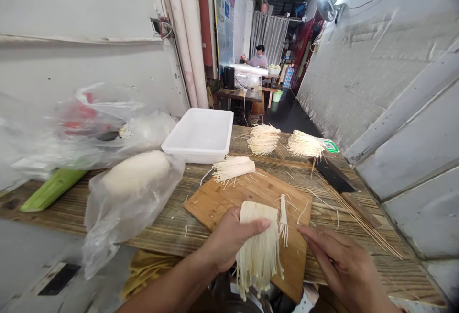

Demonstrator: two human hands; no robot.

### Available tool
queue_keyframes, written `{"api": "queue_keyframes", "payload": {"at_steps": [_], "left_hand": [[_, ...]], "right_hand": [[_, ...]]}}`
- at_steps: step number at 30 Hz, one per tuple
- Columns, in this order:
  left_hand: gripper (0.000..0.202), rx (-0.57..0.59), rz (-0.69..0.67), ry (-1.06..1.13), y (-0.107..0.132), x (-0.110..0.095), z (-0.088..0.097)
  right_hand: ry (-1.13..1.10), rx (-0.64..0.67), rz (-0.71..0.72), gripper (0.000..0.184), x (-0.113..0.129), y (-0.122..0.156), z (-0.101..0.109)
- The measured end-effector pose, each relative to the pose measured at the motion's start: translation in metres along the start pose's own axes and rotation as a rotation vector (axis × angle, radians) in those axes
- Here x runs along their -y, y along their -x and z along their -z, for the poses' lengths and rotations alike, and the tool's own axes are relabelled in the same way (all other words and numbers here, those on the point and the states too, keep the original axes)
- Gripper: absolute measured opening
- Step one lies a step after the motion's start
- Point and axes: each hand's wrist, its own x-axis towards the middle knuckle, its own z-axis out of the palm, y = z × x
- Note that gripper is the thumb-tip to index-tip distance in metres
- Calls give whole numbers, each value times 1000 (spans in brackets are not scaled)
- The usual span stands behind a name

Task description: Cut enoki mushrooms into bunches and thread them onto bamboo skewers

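My left hand [227, 239] is closed on a flat bunch of enoki mushrooms [258, 267], its thumb across the front and the thin stems hanging down. From the right, my right hand [335, 253] pinches a thin bamboo skewer [289, 226] that reaches to the side of this bunch. How far it goes in is hidden. Below lies a wooden cutting board [211, 203] with a small loose enoki strand cluster [283, 219] on it. Another enoki bunch [234, 168] rests at the board's far edge.
Two skewered enoki piles [264, 139] [304, 144] lie at the back. To the right are a cleaver [332, 175] and several bare skewers [362, 219]. A white plastic tub [199, 133], a bagged pale lump [138, 172] and a green vegetable [53, 189] stand left. A person [260, 58] sits far behind.
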Motion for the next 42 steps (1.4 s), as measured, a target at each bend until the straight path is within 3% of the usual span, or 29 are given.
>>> {"api": "queue_keyframes", "payload": {"at_steps": [9,19,30,35,42], "left_hand": [[40,22,28,-6,3,4,-8],[42,39,29,-9,3,2,-8],[36,8,37,-62,6,5,-8],[35,-23,22,-80,6,10,-9],[39,30,47,-27,5,13,-13]], "right_hand": [[-85,103,27,31,2,1,6],[-108,14,-28,30,5,-4,10],[-55,138,36,31,2,2,15],[-66,135,2,30,6,3,8],[-126,94,-42,30,8,-6,7]]}}
